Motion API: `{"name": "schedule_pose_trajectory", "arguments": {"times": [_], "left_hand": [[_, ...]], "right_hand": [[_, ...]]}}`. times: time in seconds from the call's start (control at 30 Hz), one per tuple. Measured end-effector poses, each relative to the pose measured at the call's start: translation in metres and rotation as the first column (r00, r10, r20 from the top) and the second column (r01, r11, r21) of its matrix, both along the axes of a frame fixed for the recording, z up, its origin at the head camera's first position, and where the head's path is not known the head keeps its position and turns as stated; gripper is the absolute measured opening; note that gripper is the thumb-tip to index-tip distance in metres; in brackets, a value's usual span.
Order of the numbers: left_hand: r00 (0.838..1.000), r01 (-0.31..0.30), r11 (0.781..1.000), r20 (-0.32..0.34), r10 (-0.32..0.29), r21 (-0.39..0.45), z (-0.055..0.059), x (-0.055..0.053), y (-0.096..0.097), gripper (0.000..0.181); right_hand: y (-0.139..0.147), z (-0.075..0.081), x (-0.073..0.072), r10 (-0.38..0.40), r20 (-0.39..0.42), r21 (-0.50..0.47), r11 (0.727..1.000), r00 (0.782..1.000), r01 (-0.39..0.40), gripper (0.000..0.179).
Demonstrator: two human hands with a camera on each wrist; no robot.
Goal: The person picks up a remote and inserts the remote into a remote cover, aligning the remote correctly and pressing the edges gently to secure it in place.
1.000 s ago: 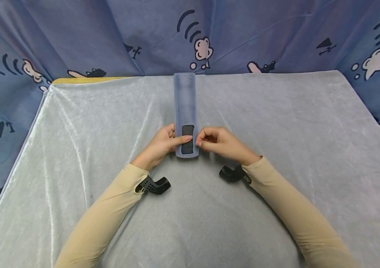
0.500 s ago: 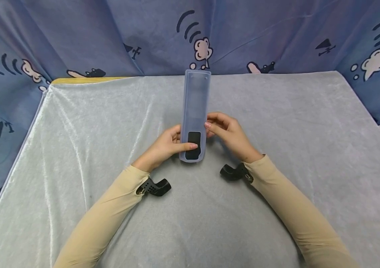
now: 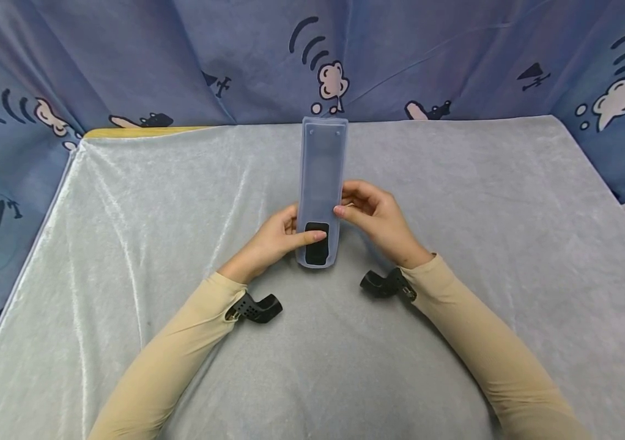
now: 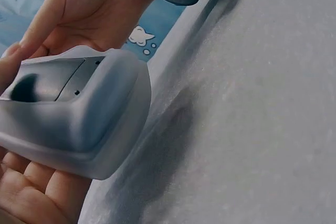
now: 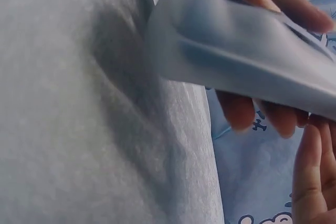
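Observation:
A long frosted, bluish case, shaped like a remote control cover (image 3: 322, 174), is tilted up between both hands at the table's middle. A dark panel (image 3: 315, 255) shows through the window at its near end; in the left wrist view a seam and small dots cross this dark panel (image 4: 55, 85). My left hand (image 3: 268, 244) grips the near end, thumb across the panel and fingers underneath. My right hand (image 3: 381, 223) pinches the right edge farther up, thumb on the rim. In the right wrist view the left fingers (image 5: 239, 114) show below the case, near the right hand (image 5: 310, 187).
A grey velvety cloth (image 3: 455, 183) covers the table. Behind it hangs a blue curtain (image 3: 268, 55) with cartoon prints. A yellow strip (image 3: 147, 131) shows at the back left edge. Black camera mounts (image 3: 260, 307) sit on both wrists.
The case has shifted a little to the right and tilted. My right hand has moved up from beside the window and taken hold of the right edge; the left hand keeps its grip.

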State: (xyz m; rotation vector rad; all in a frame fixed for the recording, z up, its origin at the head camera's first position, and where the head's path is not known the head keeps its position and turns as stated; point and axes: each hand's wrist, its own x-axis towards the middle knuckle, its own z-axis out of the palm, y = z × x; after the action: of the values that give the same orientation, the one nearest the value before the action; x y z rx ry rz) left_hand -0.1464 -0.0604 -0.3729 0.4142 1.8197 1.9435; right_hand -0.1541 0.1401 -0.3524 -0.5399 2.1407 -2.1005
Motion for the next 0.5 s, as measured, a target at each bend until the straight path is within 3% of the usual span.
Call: {"name": "schedule_pose_trajectory", "arguments": {"times": [0.2,0.3,0.37,0.5], "left_hand": [[1.0,-0.029,0.999,-0.007,0.028,-0.04,0.0018,0.0004,0.0025,0.042],[0.995,-0.101,0.994,-0.003,0.101,-0.035,0.0026,0.0006,0.0049,0.04],[0.981,-0.193,0.981,-0.008,0.193,-0.004,0.0031,0.0005,0.0061,0.038],[0.936,-0.349,0.935,-0.029,0.352,0.067,0.0035,-0.0004,0.0057,0.033]], "right_hand": [[-0.0005,0.0005,0.0012,-0.011,0.026,-0.022,1.0,1.0,0.012,0.029],[-0.0012,0.0001,0.0009,-0.042,0.058,-0.057,0.997,0.997,0.045,0.024],[-0.0021,-0.0004,0.0007,-0.067,0.079,-0.077,0.994,0.995,0.073,0.023],[-0.0055,-0.0011,0.0014,-0.096,0.08,-0.051,0.994,0.992,0.1,0.023]]}}
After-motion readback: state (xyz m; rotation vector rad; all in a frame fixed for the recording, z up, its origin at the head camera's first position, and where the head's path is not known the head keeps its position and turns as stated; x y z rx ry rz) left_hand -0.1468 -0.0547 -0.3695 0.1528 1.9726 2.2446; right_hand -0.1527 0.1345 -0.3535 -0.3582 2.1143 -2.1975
